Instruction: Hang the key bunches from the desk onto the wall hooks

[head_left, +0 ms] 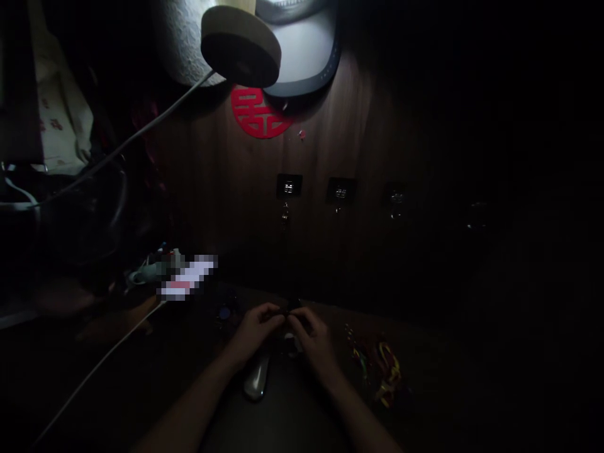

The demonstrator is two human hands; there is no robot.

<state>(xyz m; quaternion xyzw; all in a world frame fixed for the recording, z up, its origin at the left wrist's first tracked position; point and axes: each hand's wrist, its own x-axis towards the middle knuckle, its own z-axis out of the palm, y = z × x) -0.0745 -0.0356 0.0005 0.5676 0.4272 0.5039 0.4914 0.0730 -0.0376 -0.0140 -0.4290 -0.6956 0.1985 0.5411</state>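
Note:
In dim light my left hand (258,324) and my right hand (309,327) meet over the dark table, thumbs and fingertips pinched close together. Whatever lies between them is small, dark and too poorly lit to name. Just below the fingers sits a small whitish thing (292,343), partly covered by my right hand. A shiny, rounded elongated object (256,379) lies beside my left wrist. To the right of my right hand is a tangle of coloured cords (384,371), yellow, red and green.
A lit, blurred-out screen (189,278) stands at the left, with a white cable (108,353) running from it. Overhead hangs a round lamp-like disc (240,47) on a cord, before a white cap (302,56). Hooks (289,186) and a red paper cutout (259,116) are on the wooden panel.

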